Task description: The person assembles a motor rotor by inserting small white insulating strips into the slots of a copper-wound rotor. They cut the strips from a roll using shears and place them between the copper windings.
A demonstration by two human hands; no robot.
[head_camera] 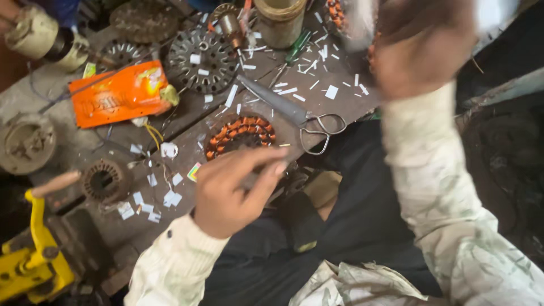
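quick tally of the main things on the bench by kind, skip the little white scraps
wound copper coil rings: 1
bare steel core rings: 1
round slotted metal plates: 1
scissors: 1
orange packets: 1
green-handled screwdrivers: 1
yellow hand tools: 1
total: 7

You see an orange packet (120,93), copper-orange coils on the stator (240,135), a yellow tool (31,258), and white paper strips (148,199).
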